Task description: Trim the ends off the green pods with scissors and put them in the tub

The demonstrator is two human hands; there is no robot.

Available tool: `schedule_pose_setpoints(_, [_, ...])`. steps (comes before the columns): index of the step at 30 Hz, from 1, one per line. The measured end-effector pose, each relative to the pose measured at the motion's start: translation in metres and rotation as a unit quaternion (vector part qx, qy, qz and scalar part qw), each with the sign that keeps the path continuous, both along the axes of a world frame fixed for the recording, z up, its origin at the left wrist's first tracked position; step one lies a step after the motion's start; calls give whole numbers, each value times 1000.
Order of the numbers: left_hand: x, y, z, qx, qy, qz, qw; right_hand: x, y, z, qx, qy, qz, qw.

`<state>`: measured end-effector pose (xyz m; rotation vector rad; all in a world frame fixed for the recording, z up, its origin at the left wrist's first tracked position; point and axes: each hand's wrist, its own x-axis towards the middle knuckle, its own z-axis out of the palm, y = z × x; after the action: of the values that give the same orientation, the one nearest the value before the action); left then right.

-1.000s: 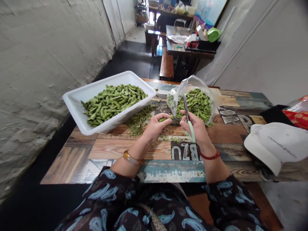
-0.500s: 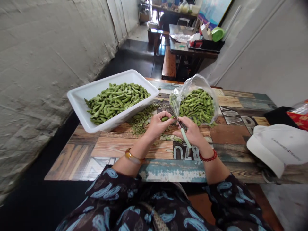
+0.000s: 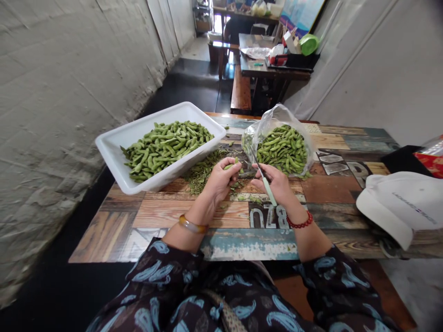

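Note:
Green bean pods point(image 3: 233, 165) are pinched in my left hand point(image 3: 223, 177), over the patterned table. My right hand point(image 3: 275, 183) is closed on scissors with a pale green handle point(image 3: 269, 191), blades pointing away from me. Right behind it, a clear plastic bag point(image 3: 278, 113) lies open with many pods point(image 3: 282, 150) inside. To the left stands a white tub point(image 3: 133, 188) holding a heap of green pods point(image 3: 166, 145). Between the tub and my hands lies a pile of green trimmings point(image 3: 200, 177).
A white cap point(image 3: 398, 207) and a black item point(image 3: 399, 161) with a red package lie at the right of the table point(image 3: 166, 212). Farther back are a wooden bench point(image 3: 241, 92) and another table point(image 3: 251, 69) with a green bowl. Walls run along both sides.
My hands have moved apart. The pods in my left hand have come away from the scissor blades and moved slightly left. The scissors remain in my right hand.

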<state>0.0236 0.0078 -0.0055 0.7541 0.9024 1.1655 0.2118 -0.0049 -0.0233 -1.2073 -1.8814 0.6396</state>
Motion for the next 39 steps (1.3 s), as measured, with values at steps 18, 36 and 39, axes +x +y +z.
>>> schedule_pose_setpoints(18, [2, -2, -1, -32, -112, -9, 993, -7, -9, -5, 104, -126, 36, 986])
schedule_pose_setpoints(36, [2, -3, 0, -31, -147, 4, 989, -9, -8, -7, 119, -109, 31, 986])
schedule_pose_setpoints(39, [3, -4, 0, -30, -149, -11, 988, -9, -8, -6, 130, -120, 34, 984])
